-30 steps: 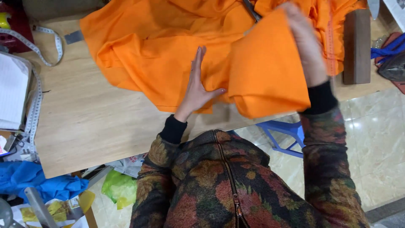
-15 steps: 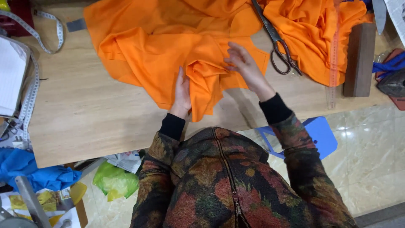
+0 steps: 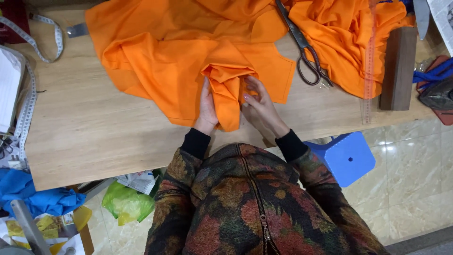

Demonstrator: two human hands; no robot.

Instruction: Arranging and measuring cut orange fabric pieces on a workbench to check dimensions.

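A large piece of orange fabric [image 3: 165, 52] lies spread and bunched on a light wooden table [image 3: 85, 132]. My left hand [image 3: 207, 106] rests flat on a folded flap of it near the table's front edge. My right hand [image 3: 258, 101] sits just to the right of that fold, fingers apart and curled, fingertips touching the cloth's edge. A second heap of orange fabric [image 3: 344, 33] lies at the upper right, apart from my hands.
Large scissors [image 3: 304, 49] lie between the two fabric heaps. A clear ruler [image 3: 369, 71] and a dark wooden block [image 3: 397, 68] sit at right. A measuring tape [image 3: 42, 35] curls at left. A blue plastic stool [image 3: 347, 158] stands below the table edge.
My right hand came down from lifting a raised fabric flap and now rests by the fold. The cloth has been laid flat and folded inward between my hands.
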